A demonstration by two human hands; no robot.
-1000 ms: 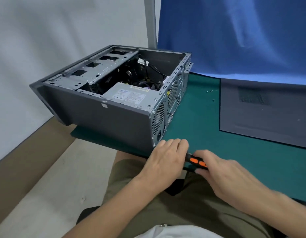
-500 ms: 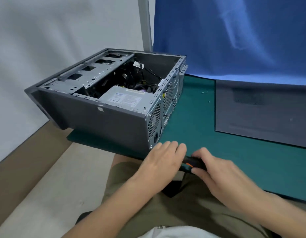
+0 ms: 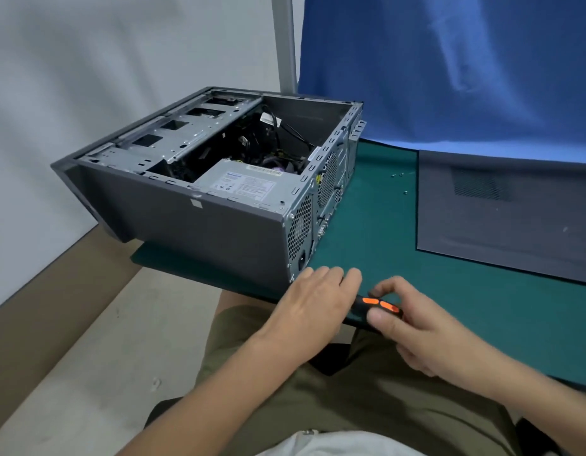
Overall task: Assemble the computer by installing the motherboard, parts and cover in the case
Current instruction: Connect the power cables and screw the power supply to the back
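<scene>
Screwdriver [image 3: 377, 306] axis points at computer case [image 3: 193, 232] rear corner.
Right hand [image 3: 416, 334] grip pinches its handle; left hand [image 3: 314, 307] flat, nearer case.

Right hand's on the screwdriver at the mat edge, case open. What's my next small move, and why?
Probably lift the screwdriver free with the right hand, which pinches its orange-and-black grip. The left hand covers the other end, the case is open, and the cover lies apart.

Probably a workshop: green mat [image 3: 377, 225], blue backdrop [image 3: 449, 60].
</scene>
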